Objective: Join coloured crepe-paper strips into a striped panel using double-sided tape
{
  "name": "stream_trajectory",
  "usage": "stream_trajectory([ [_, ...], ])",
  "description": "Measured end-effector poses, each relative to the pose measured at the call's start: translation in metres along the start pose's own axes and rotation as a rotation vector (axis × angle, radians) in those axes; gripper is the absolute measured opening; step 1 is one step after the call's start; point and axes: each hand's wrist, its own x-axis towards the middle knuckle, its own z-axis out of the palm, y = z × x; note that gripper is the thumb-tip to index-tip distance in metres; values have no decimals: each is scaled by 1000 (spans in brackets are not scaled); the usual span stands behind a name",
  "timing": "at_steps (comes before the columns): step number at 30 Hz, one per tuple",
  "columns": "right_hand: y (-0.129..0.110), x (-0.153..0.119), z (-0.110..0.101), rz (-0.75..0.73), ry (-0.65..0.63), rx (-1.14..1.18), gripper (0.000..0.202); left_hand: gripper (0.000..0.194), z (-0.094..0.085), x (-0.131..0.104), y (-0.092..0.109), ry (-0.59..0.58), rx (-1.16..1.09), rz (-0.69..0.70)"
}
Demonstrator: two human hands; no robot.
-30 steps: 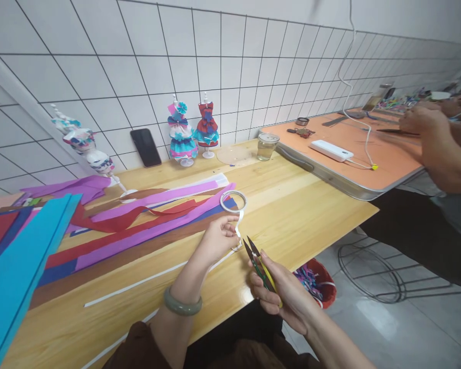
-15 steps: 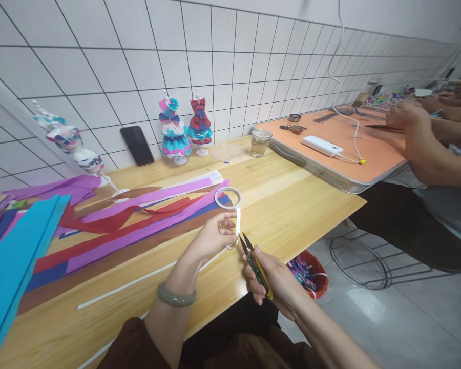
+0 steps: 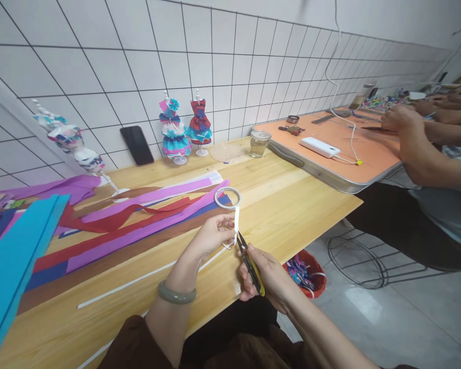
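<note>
My left hand (image 3: 218,233) pinches a narrow white strip (image 3: 236,219) that stands upright from its fingertips, with a long tail running left over the wooden table (image 3: 299,205). In my right hand (image 3: 263,271) is a pair of thread snips (image 3: 252,269) with dark blades and a yellow-and-dark handle. The blade tips meet the white strip just below my left fingertips; I cannot tell whether they cut into it. A roll of tape (image 3: 227,206) lies on the table just beyond my left hand.
Purple, red and blue fabric strips (image 3: 138,241) cover the left side. Behind stand dressed miniature dress forms (image 3: 174,136), a phone (image 3: 137,146) and a lidded glass (image 3: 259,144). A red basket (image 3: 320,284) of scraps sits below. A co-worker's hands (image 3: 401,120) are over the orange table (image 3: 353,171).
My right hand has moved slightly left and up, bringing the snips to the white strip, and the blades have drawn closer together. My left hand has barely moved.
</note>
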Motion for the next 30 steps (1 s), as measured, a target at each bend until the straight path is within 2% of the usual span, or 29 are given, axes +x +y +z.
stream_trajectory([
  [8, 1, 8, 5, -42, -48, 79, 32, 33, 4, 0, 0, 20, -26, -18],
  [13, 1, 10, 10, -41, -33, 122, 33, 29, 4, 1, -1, 90, -52, -26],
  [19, 0, 9, 11, -53, -2, 90, 33, 25, 6, 0, 0, 101, -24, -28],
  [25, 0, 7, 10, -50, -34, 126, 29, 24, 5, 2, -3, 113, 0, -26],
  [30, -2, 9, 12, -49, -32, 124, 35, 9, 6, 5, -5, 148, 14, 3],
])
